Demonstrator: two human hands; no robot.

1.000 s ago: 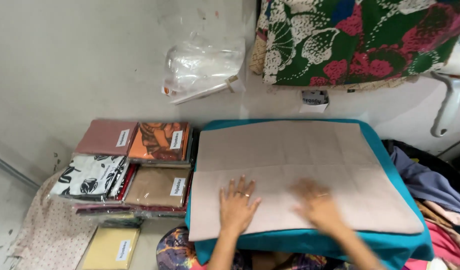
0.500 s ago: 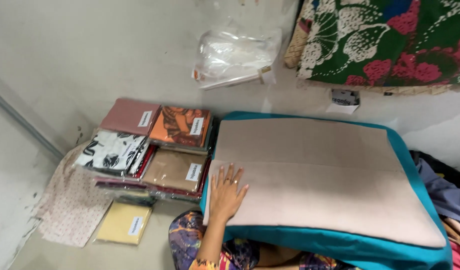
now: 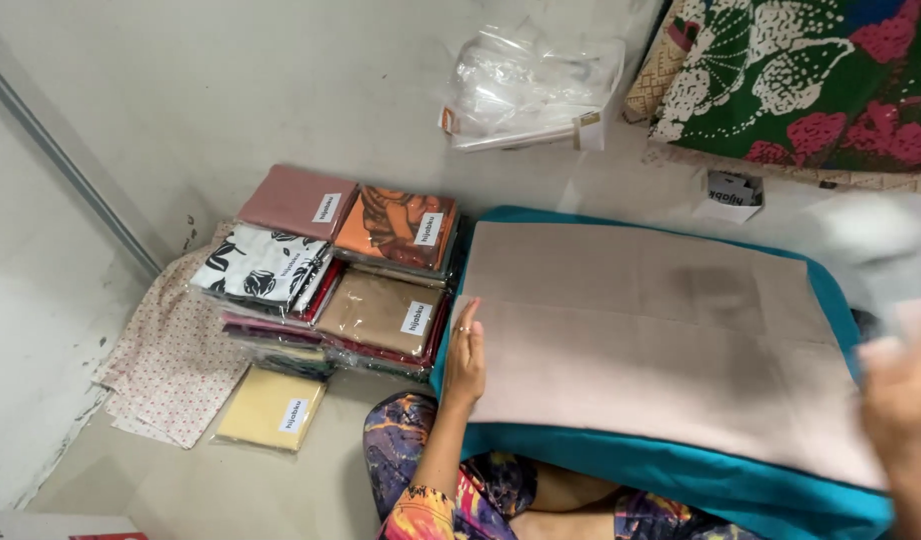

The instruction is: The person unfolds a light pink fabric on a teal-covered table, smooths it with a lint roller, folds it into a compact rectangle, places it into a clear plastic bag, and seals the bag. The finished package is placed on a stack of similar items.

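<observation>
While the left hand [image 3: 465, 357] lies flat and open on the near left corner of a folded beige cloth [image 3: 661, 340], fingers together and pointing away from the person, it holds nothing and only presses on the fabric. That cloth is spread smooth from under this hand off toward the right hand [image 3: 906, 395], covering most of a teal cushion [image 3: 681, 480], whose edge shows as a band just below both hands and along the far side. The right hand sits at the right end of the cloth, raised at the picture's edge and so blurred that whether its fingers are spread or closed cannot be told, nor whether it touches the fabric.

Just left of the left hand stand stacks of packaged folded cloths [image 3: 346, 270] in clear wrappers: a brown one nearest the hand, an orange patterned one and a dusty pink one beyond it, and a black and white leaf print further left. Near the left forearm, on the floor, lies a pale yellow packet [image 3: 271, 408], partly resting on a small-dotted pink fabric [image 3: 166, 365]. Well beyond the left hand, against the wall, lies a crumpled clear plastic bag [image 3: 526, 85]. Far beyond the right hand hangs a green floral fabric [image 3: 811, 75] with red and white blooms, and a small white card [image 3: 731, 195] lies below it.
</observation>
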